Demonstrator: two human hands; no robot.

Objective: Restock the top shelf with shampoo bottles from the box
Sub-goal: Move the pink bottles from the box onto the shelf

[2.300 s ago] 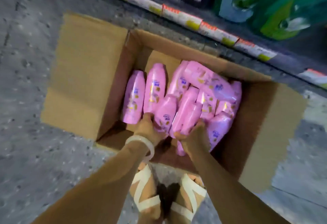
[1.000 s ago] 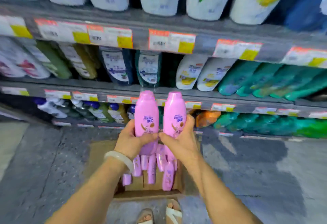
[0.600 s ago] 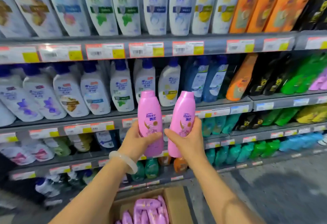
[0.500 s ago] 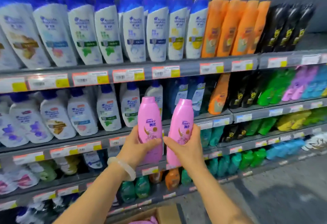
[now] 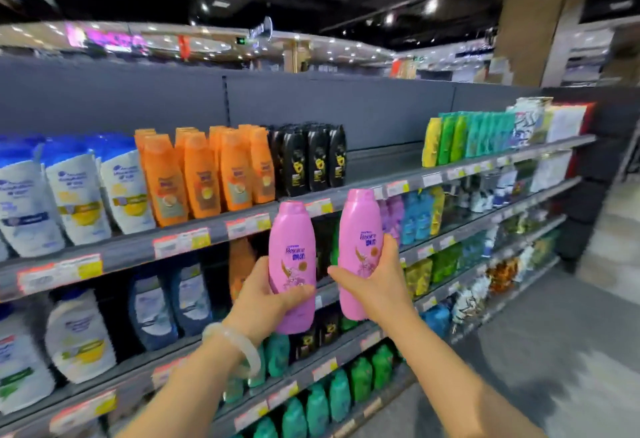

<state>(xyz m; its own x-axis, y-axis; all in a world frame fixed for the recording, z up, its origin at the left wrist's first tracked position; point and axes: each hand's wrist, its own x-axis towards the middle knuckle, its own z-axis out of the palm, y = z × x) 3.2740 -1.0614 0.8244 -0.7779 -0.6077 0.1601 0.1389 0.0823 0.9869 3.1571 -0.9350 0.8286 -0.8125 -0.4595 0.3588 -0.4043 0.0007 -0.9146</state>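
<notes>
- While my head cam sat lower 0.5 s ago, it now shows the top shelf (image 5: 381, 164), w/ a bare gap between the black bottles (image 5: 311, 157) and green ones (image 5: 464, 136).
- L hand (image 5: 263, 302): fingers curled round the left pink bottle (image 5: 294, 257), upright, below the shelf edge.
- R hand (image 5: 377, 275): fingers wrapped round the right pink bottle (image 5: 360, 250), slightly higher; the two are further apart than before.
- Box gone from view.

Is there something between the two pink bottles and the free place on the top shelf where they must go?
Nothing visible blocks the way. The bare stretch of top shelf lies open between the black bottles and the green bottles. The left hand and right hand each hold a pink bottle below its front edge.
</notes>
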